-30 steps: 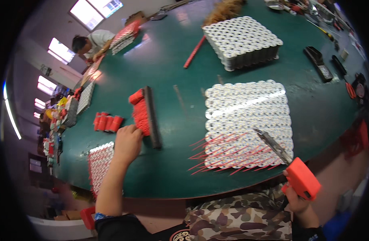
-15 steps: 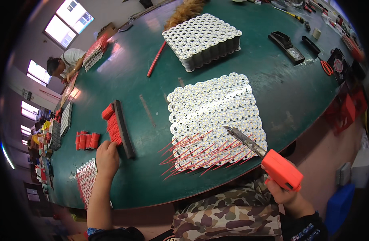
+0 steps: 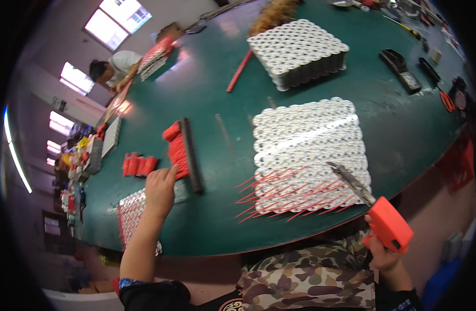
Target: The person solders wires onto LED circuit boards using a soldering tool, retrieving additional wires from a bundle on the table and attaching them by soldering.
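Note:
In my right hand point(image 3: 384, 254) is a red soldering gun point(image 3: 391, 225). Its long metal tip points up and left over a flat square panel of round white discs point(image 3: 310, 124). Many thin red wires point(image 3: 284, 194) lie across the near part of that panel, their ends sticking out past its left edge. My left hand point(image 3: 160, 193) is at the near end of a pile of short red wires point(image 3: 179, 155), beside a dark bar point(image 3: 191, 155). Its fingers are bent together at the wires; what they pinch is too small to make out.
Bundled red wires point(image 3: 139, 165) and another wired panel point(image 3: 131, 212) lie to the left. Farther back stands a thick block of white-topped cells point(image 3: 300, 52), with a red stick point(image 3: 239, 71) beside it. A black tray point(image 3: 400, 70) and orange-handled scissors point(image 3: 446, 101) sit at right. Another person point(image 3: 119, 70) works far left.
The view has swung left, so everything sits farther right in the picture. My left hand stays by the red wire pile, its fingers shifted slightly. The soldering gun remains over the panel's right side.

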{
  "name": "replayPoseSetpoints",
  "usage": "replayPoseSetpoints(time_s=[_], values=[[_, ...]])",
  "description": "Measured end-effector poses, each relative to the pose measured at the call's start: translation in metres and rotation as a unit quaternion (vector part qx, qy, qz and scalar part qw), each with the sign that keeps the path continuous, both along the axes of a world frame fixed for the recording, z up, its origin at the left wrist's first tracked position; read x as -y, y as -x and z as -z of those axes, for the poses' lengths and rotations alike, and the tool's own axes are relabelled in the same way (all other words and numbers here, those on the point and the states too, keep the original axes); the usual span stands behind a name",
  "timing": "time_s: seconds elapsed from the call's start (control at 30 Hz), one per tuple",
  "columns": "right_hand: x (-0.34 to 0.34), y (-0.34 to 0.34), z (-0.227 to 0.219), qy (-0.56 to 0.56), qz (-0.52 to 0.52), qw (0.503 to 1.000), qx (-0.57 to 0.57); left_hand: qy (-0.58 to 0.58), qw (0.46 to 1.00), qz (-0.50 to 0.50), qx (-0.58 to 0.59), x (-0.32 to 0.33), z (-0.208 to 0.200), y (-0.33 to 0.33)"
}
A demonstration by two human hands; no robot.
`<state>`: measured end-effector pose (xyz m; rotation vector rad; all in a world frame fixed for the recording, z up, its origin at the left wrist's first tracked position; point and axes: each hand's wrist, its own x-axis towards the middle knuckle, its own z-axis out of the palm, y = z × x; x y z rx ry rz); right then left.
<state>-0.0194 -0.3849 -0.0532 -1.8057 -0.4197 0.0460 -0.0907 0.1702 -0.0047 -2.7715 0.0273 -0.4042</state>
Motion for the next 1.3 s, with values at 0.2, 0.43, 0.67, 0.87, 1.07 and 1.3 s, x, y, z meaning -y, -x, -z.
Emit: replayPoseSetpoints(time_s=[0.2,0.43,0.67,0.87,1.07,1.3], values=[[0.004,0.0,-0.001,-0.007,-0.01,1.0,-0.003,0.148,0.985,-0.088,-0.018,0.0,-0.008,-0.001],[0.002,-0.003,0.003,-0.035,-0.049,0.996,0.061,0.021,0.992,-0.096,-0.077,-0.005,-0.011,-0.001],[0.008,-0.003,0.007,-0.022,-0.058,0.996,0.062,-0.154,0.976,-0.065,-0.137,0.0,-0.014,-0.004],[0.009,-0.003,0.006,0.012,-0.069,0.993,0.093,-0.18,0.97,-0.061,-0.154,0.002,-0.012,-0.003],[-0.001,0.0,-0.005,0.005,0.007,1.0,-0.007,-0.176,0.974,-0.04,-0.137,0.002,-0.013,-0.001],[-0.003,-0.003,-0.009,-0.002,0.002,1.0,0.027,-0.159,0.979,-0.046,-0.118,0.001,-0.023,-0.003]])
